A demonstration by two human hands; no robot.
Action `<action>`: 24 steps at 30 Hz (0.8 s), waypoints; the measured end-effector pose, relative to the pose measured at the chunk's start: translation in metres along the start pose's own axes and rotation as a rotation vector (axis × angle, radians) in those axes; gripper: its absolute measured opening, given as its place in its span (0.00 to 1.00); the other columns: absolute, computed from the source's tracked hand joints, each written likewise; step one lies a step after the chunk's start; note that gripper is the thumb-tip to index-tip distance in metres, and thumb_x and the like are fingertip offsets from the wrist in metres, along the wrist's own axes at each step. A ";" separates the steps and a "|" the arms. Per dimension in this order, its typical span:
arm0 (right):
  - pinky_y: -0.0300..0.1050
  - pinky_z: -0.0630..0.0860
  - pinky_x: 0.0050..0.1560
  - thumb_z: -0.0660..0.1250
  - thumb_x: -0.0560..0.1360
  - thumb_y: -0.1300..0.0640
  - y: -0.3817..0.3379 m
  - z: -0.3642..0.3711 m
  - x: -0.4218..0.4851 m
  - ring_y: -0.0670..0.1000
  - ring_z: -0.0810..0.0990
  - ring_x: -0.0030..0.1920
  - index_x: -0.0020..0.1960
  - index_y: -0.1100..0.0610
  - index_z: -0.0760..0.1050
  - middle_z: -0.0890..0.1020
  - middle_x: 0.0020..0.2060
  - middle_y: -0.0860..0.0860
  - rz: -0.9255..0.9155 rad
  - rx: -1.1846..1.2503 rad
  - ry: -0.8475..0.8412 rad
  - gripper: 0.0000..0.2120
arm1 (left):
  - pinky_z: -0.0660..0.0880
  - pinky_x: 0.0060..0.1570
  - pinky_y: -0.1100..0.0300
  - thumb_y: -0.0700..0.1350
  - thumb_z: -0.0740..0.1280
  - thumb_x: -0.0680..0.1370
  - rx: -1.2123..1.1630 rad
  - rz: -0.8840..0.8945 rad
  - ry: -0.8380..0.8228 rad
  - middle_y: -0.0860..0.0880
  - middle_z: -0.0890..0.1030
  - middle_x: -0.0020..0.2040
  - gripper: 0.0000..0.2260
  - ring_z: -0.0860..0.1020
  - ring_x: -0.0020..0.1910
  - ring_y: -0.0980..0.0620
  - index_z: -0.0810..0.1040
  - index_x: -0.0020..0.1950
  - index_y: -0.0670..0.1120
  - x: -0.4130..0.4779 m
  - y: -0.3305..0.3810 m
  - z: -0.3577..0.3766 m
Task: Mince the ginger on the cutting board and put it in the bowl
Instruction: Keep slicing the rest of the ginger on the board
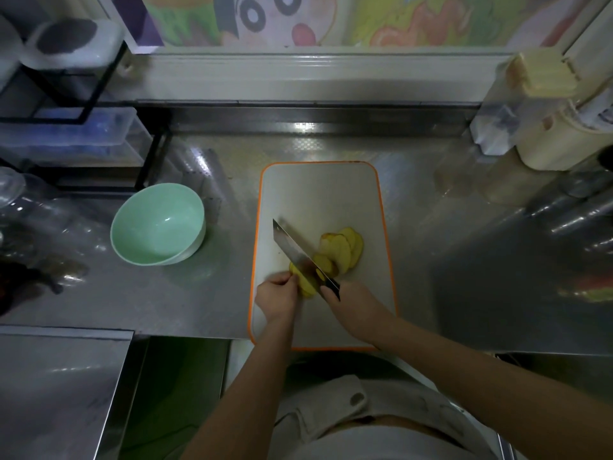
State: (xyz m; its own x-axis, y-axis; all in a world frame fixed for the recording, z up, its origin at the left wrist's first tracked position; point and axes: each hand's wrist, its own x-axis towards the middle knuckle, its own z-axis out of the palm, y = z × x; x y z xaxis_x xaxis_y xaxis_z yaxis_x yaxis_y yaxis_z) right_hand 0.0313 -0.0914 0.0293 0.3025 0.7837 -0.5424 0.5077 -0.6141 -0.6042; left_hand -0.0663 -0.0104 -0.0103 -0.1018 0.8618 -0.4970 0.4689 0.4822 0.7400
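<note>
The white cutting board [318, 194] with the orange rim lies in the middle of the shiny steel counter [464, 260]. The left hand [277, 293] has its fingers curled down on a lump of ginger [305, 288] and holds it on the near part of the board. The right hand [351, 303] is wrapped tight round the dark handle of a knife [292, 247]. The blade slants away to the left and sits on the ginger, just beside the left fingertips. Cut ginger slices [345, 249] lie in a leaning row just to the right of the blade (they overlap like fallen cards).

The green bowl [159, 220] stands on the counter to the left of the board, near it but not touching. Bare counter lies between the two. Further left lie some clear bottles [49, 220], and behind them stands a black wire rack [83, 94] with clear boxes on it. At the far right corner stands a cream jug [557, 141]. A bright cartoon picture [265, 18] hangs along the back.

The far half of the board is bare. There is wide open counter to the right of the board too. The near edge of the board sits right at the front edge of the counter.
</note>
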 end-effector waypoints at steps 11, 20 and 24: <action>0.44 0.68 0.42 0.50 0.82 0.50 -0.022 -0.007 -0.003 0.53 0.73 0.42 0.47 0.59 0.70 0.74 0.41 0.56 -0.014 -0.115 -0.080 0.16 | 0.70 0.41 0.61 0.42 0.69 0.73 0.042 0.001 -0.013 0.44 0.83 0.42 0.06 0.77 0.41 0.50 0.84 0.46 0.42 0.002 0.002 -0.002; 0.38 0.66 0.35 0.53 0.82 0.51 -0.025 -0.002 0.001 0.52 0.76 0.39 0.39 0.57 0.65 0.74 0.37 0.53 -0.002 -0.085 -0.062 0.15 | 0.67 0.39 0.62 0.43 0.69 0.74 0.051 -0.002 -0.007 0.44 0.83 0.41 0.07 0.78 0.41 0.50 0.84 0.47 0.42 0.000 0.004 -0.003; 0.36 0.65 0.32 0.54 0.82 0.52 -0.015 0.002 -0.001 0.46 0.70 0.32 0.37 0.54 0.64 0.70 0.32 0.48 0.011 -0.094 -0.058 0.15 | 0.69 0.42 0.62 0.44 0.69 0.74 0.061 -0.002 -0.013 0.43 0.83 0.43 0.08 0.79 0.45 0.47 0.84 0.47 0.42 0.001 0.004 -0.003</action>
State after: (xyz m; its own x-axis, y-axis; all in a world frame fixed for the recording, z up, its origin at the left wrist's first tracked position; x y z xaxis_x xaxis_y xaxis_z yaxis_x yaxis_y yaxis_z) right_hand 0.0219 -0.0832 0.0373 0.2629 0.7683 -0.5836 0.5791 -0.6094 -0.5415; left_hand -0.0669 -0.0069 -0.0065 -0.0914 0.8585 -0.5045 0.5215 0.4729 0.7102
